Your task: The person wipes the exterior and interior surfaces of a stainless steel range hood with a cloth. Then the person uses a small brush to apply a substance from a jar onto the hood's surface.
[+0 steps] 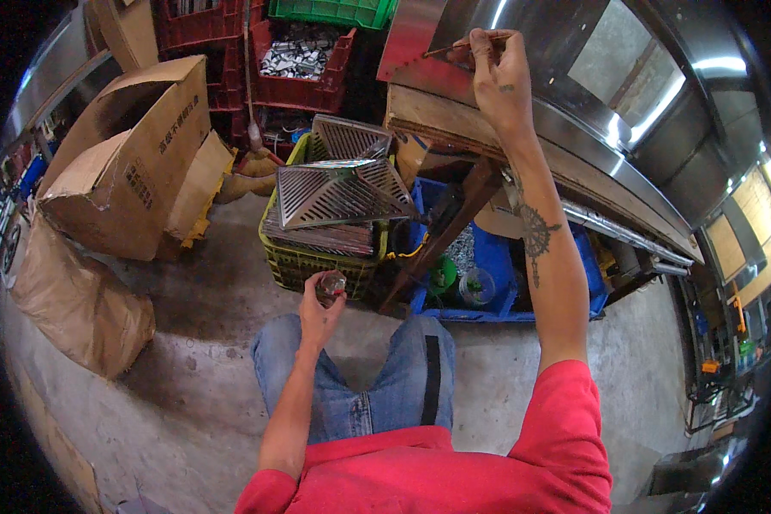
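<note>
Above my lap, my left hand (318, 315) is closed round a small glass jar (331, 283) with something dark at its mouth. My right arm reaches far forward over the workbench. Its hand (499, 75) pinches a thin brush-like stick (445, 50), whose tip points left and down to a shiny metal sheet (400, 67). The sheet's near left corner looks red and bears a row of small dark spots. Whether the tip touches the metal I cannot tell. The sheet lies on a wooden board (441, 111) along the bench edge.
A yellow-green crate (321, 264) holding slotted metal grilles (343, 195) stands ahead of my knees. Blue bins (510, 295) sit under the bench beside its leg (454, 227). Cardboard boxes (137, 176) and a brown bag (86, 300) occupy the left; red crates (304, 90) are stacked behind.
</note>
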`<state>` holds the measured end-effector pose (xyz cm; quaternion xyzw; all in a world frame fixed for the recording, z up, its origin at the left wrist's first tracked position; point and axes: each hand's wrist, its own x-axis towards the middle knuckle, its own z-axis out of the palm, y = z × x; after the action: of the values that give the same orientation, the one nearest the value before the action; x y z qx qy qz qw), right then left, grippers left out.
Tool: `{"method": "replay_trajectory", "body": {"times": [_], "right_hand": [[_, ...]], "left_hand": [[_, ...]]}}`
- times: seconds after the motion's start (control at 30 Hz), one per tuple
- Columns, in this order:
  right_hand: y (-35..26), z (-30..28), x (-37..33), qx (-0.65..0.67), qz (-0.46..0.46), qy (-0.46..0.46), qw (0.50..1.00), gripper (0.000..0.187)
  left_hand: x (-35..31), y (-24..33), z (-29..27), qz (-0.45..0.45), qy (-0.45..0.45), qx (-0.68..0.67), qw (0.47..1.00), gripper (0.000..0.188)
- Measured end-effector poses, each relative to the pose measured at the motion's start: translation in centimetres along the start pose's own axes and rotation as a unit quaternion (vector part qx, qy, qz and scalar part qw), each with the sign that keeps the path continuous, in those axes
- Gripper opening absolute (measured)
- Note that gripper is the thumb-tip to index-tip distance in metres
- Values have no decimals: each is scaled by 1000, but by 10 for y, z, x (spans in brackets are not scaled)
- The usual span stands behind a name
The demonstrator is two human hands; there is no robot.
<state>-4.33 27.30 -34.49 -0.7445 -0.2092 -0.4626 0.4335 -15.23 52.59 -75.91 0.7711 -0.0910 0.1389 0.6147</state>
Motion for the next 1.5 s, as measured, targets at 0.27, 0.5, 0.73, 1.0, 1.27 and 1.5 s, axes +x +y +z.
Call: {"method": "replay_trajectory", "body": {"times": [0.27, 0.5, 0.73, 1.0, 1.27, 1.5], "right_hand": [[1, 1, 0, -26, -20, 2, 999, 29], [-1, 2, -2, -16, -5, -8, 1000, 28], [-2, 2, -4, -21, -7, -2, 1000, 25], [-7, -2, -4, -14, 7, -19, 1000, 31], [-9, -1, -4, -19, 5, -22, 1000, 33], [-4, -2, -3, -7, -4, -12, 1000, 32]], "left_hand": [[-1, 10, -2, -26, -9, -19, 999, 55], [0, 17, -5, -57, -21, -25, 998, 55], [0, 11, -5, -24, -12, -11, 1000, 55], [0, 10, -5, -54, -26, -32, 998, 55], [0, 13, -6, -50, -24, -23, 998, 54], [1, 20, -5, -60, -29, -32, 997, 55]]}}
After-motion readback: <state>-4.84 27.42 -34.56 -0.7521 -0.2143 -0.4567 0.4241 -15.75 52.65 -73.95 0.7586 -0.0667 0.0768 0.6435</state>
